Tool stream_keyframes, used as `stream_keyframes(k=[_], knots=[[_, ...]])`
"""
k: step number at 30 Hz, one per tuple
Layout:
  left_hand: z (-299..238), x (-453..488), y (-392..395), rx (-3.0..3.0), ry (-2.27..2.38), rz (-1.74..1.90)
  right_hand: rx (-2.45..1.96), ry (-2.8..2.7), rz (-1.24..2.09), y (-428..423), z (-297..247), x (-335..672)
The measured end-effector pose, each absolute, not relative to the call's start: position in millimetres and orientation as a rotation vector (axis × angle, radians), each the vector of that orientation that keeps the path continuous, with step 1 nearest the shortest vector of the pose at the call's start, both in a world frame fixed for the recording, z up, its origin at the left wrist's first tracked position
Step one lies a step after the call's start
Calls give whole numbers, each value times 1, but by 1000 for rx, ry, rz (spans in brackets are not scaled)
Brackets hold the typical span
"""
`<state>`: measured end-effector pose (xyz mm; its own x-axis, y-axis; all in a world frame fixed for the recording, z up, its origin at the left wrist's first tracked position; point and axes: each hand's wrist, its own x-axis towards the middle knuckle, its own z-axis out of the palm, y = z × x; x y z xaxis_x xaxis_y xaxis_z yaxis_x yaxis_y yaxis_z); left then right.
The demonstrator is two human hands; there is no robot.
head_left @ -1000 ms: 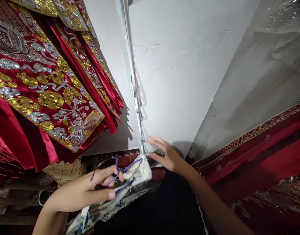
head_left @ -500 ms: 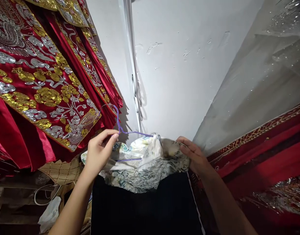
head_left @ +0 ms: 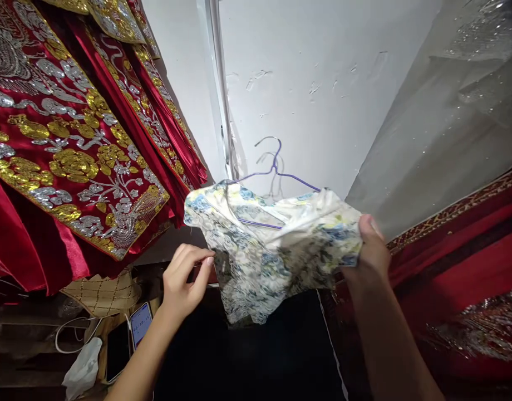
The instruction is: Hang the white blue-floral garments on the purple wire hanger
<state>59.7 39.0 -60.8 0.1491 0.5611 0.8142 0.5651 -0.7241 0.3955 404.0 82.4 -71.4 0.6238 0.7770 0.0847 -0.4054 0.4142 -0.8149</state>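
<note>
- The floral garment (head_left: pixel 251 267), pale with blue, grey and yellow print, is hanging on a purple hanger (head_left: pixel 275 166) at mid-view, in front of the white wall (head_left: pixel 331 128) and over the person's black clothing (head_left: pixel 247 365).
- The hanger's arms are passing inside the cloth at both shoulders; its lower bar (head_left: pixel 260 224) is showing through the neck opening.
- The hook (head_left: pixel 279 146) is standing above the garment, curving leftward, with its shadow falling on the wall.
- The right hand (head_left: pixel 373 253) is clamping the sleeve end on its own side, the thumb lying over the front of the cloth.
- The left hand (head_left: pixel 185 284) is holding thumb and forefinger almost together at the garment's left edge; whether cloth is lying between the tips, I cannot tell.
- At left, a red garment (head_left: pixel 99 161) with gold and silver decoration is hanging.
- Below it, a phone (head_left: pixel 141 324) is displaying digits beside a black-faced device (head_left: pixel 118 352).
- At right, transparent sheeting (head_left: pixel 423 133) is hanging, with red cloth (head_left: pixel 460 256) showing beneath.
</note>
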Motion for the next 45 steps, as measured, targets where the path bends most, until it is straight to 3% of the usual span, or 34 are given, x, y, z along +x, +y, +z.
stream_keyframes(k=[9, 13, 19, 21, 25, 27, 33, 40, 45], knots=[[-103, 75, 46, -2512, -1878, -1757, -884, -597, 1041, 84, -85, 345], [-114, 82, 44, -2608, -1902, -1703, -894, -588, 1069, 76, -104, 358], [-123, 100, 63, -2299, -1851, -2051, -918, -553, 1076, 87, -113, 354], [-125, 103, 67, -2205, -1873, -2143, -966, -558, 998, 89, -119, 354], [-135, 110, 62, -2112, -1941, -2328, -1085, -545, 442, 80, -143, 349], [-141, 116, 56, -2056, -1962, -2480, -1149, -575, 319, 70, -160, 336], [-142, 135, 40, -1941, -1864, -2894, -1099, -1183, 1245, 56, -183, 264], [-123, 136, 27, -1896, -1852, -3004, -954, -1256, 1414, 54, -165, 245], [-139, 138, 31, -1841, -1636, -3108, -892, -1233, 1453, 47, -159, 250]])
